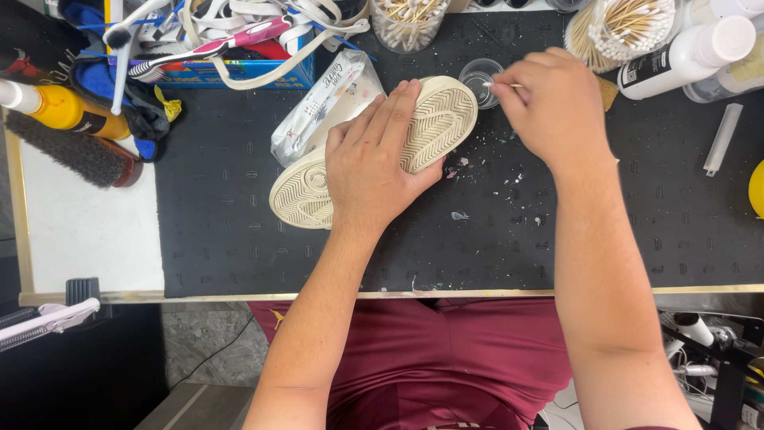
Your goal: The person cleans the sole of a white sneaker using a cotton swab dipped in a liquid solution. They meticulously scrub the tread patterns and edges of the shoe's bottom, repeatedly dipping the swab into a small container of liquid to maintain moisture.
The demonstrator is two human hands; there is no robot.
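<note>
left hand (374, 163) lies flat on upturned cream sneaker sole (442, 115), pressing the shoe onto the black mat (557, 239). right hand (549, 99) pinches a cotton swab (501, 84), tip at a small clear cup (480, 77) beyond the toe.

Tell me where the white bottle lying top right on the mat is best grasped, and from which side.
Probably around the middle of its body, from above. The white bottle lies on its side, cap toward the upper right, so its round flanks are exposed. The cotton swab jar crowds its upper left; the right hand is nearest.
</note>
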